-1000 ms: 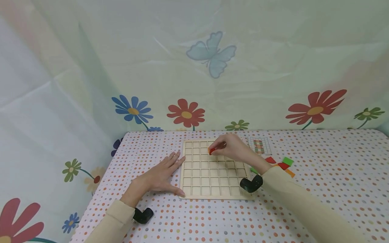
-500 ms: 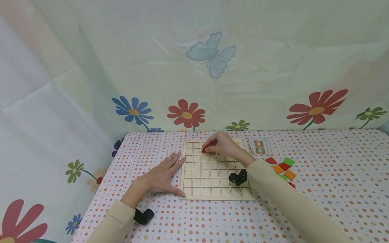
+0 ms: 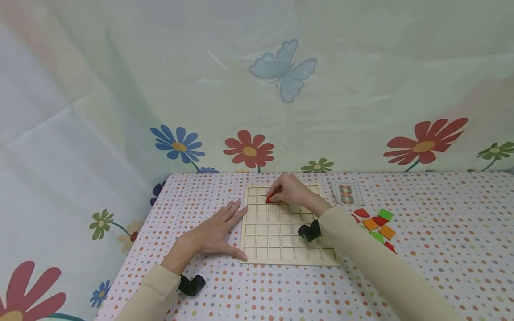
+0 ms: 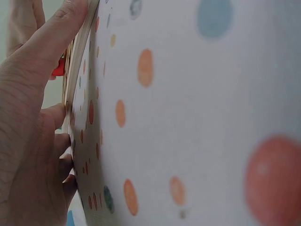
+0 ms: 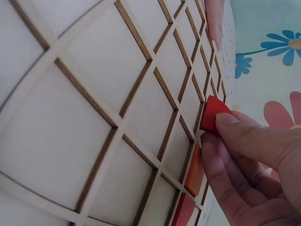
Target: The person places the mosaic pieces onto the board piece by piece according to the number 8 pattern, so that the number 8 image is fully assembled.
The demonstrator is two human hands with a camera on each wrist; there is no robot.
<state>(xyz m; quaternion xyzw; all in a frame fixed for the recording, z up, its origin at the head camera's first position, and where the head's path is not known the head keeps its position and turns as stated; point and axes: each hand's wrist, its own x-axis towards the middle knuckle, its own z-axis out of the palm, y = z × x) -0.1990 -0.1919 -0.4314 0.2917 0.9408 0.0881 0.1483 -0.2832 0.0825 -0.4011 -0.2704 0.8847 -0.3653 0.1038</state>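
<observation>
A wooden grid board [image 3: 290,262] lies on the dotted tablecloth. My right hand [image 3: 292,191] pinches a flat red tile [image 5: 214,114] with one curved edge between thumb and fingers, right over a cell near the board's far side. In the right wrist view, an orange tile [image 5: 194,173] and a second red tile [image 5: 184,210] sit in neighbouring cells, partly hidden by the hand in the head view. My left hand [image 3: 217,229] rests with fingers spread against the board's left edge, its thumb at the near left corner.
Right of the board, several loose tiles lie together, among them a green tile [image 3: 386,214] and an orange tile [image 3: 387,232]. Behind them is a card [image 3: 347,192] printed with a coloured grid pattern. A floral backdrop [image 3: 321,111] rises at the table's far edge.
My right hand has moved left along the far cells with the red tile, and its forearm now uncovers more loose tiles. The left hand has kept its place.
</observation>
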